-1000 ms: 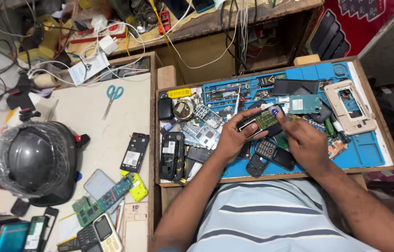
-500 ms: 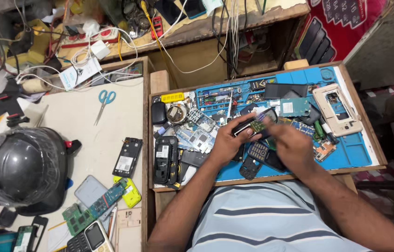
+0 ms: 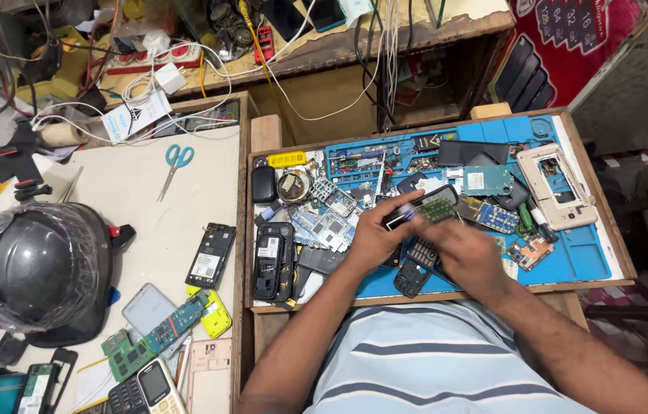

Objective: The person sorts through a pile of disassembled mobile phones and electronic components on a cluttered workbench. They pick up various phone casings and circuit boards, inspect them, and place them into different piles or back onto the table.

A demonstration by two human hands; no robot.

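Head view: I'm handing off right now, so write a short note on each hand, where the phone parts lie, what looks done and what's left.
Left hand: grip on a small opened phone, held above the blue mat, green board facing up.
Right hand: beside and just below the phone; what it holds is not clear.
Parts: a dark keypad lies under the hands, loose circuit boards to their left, a white phone frame at the right of the mat.
Done: the phone is open, its board exposed.
Left: it is not yet closed; parts are spread over the mat.
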